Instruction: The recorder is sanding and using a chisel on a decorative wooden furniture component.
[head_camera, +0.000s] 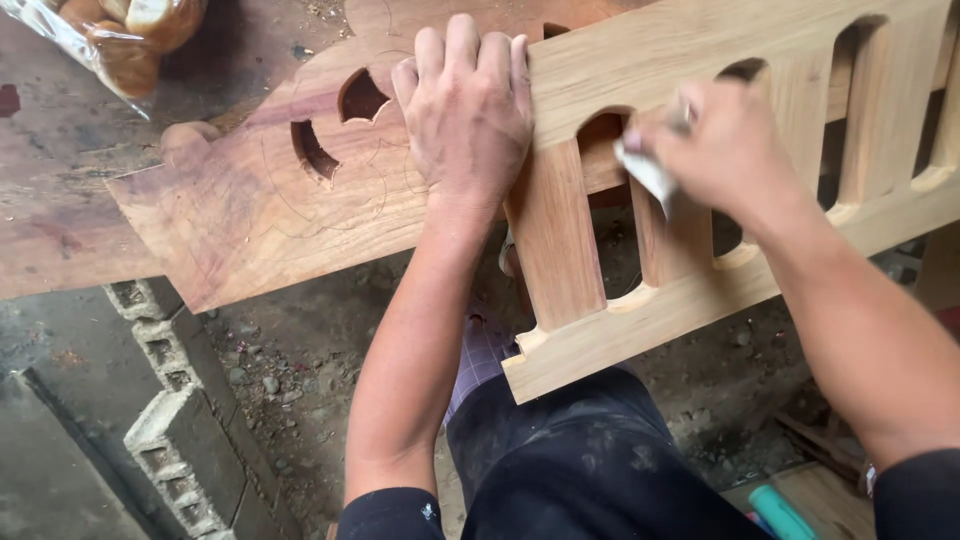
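Observation:
A carved wooden panel (250, 200) with arched slots and upright slats lies across a workbench and juts toward me. My left hand (465, 105) rests flat on its upper face, palm down with the fingers close together, pressing on it. My right hand (725, 150) is blurred and pinches a small folded piece of grey sandpaper (648, 172) against a slat beside an arched opening.
A clear plastic bag of bread rolls (125, 35) sits at the top left on the worn bench top (60, 180). Hollow concrete blocks (175, 430) line the dirt floor at lower left. A teal handle (780, 515) shows at the bottom right. My dark trousers fill the bottom middle.

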